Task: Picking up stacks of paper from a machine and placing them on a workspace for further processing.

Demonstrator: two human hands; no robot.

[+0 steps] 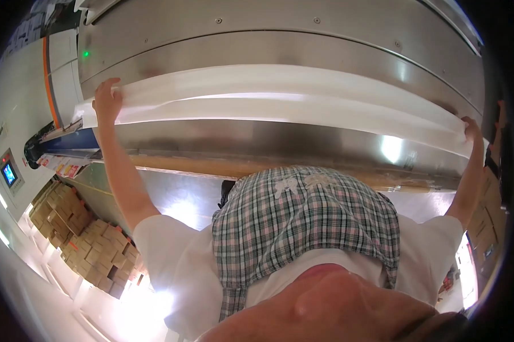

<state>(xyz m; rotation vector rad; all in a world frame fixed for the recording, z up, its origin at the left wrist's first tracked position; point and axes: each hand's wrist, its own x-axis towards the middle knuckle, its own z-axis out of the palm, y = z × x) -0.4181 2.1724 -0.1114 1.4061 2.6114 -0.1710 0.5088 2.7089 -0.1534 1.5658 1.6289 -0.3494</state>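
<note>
A long white sheet (257,108) stretches across the front of a metal machine (268,47), with a lengthwise fold or crease along it. Whether it is paper, cloth or film I cannot tell. My left hand (107,101) is closed on the sheet near its left end, fingers over the upper edge. At the far right end, my right hand (472,130) grips the same sheet, its fingers partly hidden. Both arms are spread wide, and the sheet spans between them. Beneath it runs a smooth metal face (302,132).
A tan ledge (223,167) runs along the machine's lower front, close to my checked apron (308,222). On the left stand a white cabinet with a small lit screen (9,172) and an orange strip (50,85). Stacked cardboard boxes (100,256) are at lower left.
</note>
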